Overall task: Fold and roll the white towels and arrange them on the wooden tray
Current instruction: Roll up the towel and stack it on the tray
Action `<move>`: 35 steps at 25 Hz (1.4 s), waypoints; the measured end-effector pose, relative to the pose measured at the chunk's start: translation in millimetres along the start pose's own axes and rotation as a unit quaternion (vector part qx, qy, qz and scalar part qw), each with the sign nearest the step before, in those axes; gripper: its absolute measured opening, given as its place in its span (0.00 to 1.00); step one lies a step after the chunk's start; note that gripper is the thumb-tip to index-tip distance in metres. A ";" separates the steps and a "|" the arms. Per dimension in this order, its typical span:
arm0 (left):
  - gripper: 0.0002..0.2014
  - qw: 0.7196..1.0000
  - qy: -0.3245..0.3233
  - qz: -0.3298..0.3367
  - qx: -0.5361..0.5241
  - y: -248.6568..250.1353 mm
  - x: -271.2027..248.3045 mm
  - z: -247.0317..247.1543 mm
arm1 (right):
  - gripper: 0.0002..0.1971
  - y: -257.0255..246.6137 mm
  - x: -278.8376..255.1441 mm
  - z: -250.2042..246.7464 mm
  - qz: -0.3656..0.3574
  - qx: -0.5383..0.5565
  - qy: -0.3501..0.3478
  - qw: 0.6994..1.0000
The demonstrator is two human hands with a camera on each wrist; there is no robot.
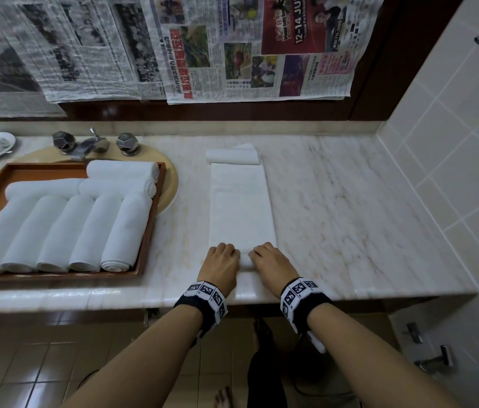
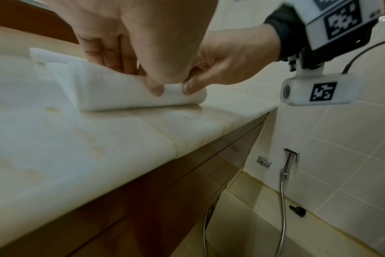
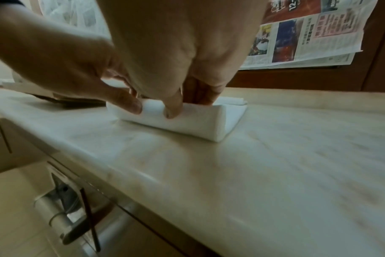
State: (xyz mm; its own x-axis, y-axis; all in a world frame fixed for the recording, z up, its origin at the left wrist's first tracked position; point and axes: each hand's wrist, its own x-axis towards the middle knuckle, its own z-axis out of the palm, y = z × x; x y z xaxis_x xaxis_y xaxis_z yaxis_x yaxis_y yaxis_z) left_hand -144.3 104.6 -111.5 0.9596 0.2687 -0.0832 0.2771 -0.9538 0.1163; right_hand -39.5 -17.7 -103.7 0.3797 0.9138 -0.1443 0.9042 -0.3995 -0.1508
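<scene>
Near the counter's (image 1: 350, 207) front edge, the left hand (image 1: 221, 265) and right hand (image 1: 272, 265) sit side by side on the folded white towel (image 1: 241, 207); each grip is curled round its rolled near end, thumbs beneath. The flat strip runs toward the wall, ending just short of a rolled towel (image 1: 232, 156). Bare marble lies open to the right. Left, the wooden tray (image 1: 147, 245) holds eight rolled towels (image 1: 85, 228), well apart.
</scene>
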 end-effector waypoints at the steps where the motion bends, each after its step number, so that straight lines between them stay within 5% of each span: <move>1: 0.12 1.000 -0.002 0.010 0.000 -1.1 -1.1 -0.2 | 0.21 1.0 -0.1 -3.1 -0.006 -0.008 -0.009 1.000; 10: 0.17 0.995 -0.051 0.029 -0.075 -16.6 -4.5 8.8 | 0.22 -18.3 -17.6 -0.1 -0.013 0.019 -0.010 1.000; 17: 0.10 0.984 0.081 0.049 -0.152 -8.5 -27.4 16.0 | 0.17 -7.2 2.1 -1.6 0.010 0.092 -0.054 0.994; 21: 0.13 0.984 0.056 0.024 -0.169 -14.4 -11.3 18.7 | 0.16 -15.6 -6.8 10.8 0.019 0.054 0.071 0.996; 25: 0.16 0.984 0.025 -0.001 -0.174 -15.6 3.7 14.1 | 0.30 -16.8 -17.8 25.6 -0.018 -0.003 0.106 0.994; 35: 0.16 0.962 0.144 0.079 -0.220 -11.7 -32.7 35.6 | 0.18 4.4 1.2 2.3 -0.037 0.097 -0.049 0.993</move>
State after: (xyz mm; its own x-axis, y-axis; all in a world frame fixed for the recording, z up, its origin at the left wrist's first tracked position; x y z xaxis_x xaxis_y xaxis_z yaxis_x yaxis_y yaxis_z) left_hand -180.7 102.2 -145.4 0.9473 0.2125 0.2395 0.0603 -0.8530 0.5183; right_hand -35.5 -18.5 -106.7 0.2830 0.9337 -0.2196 0.8709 -0.3460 -0.3491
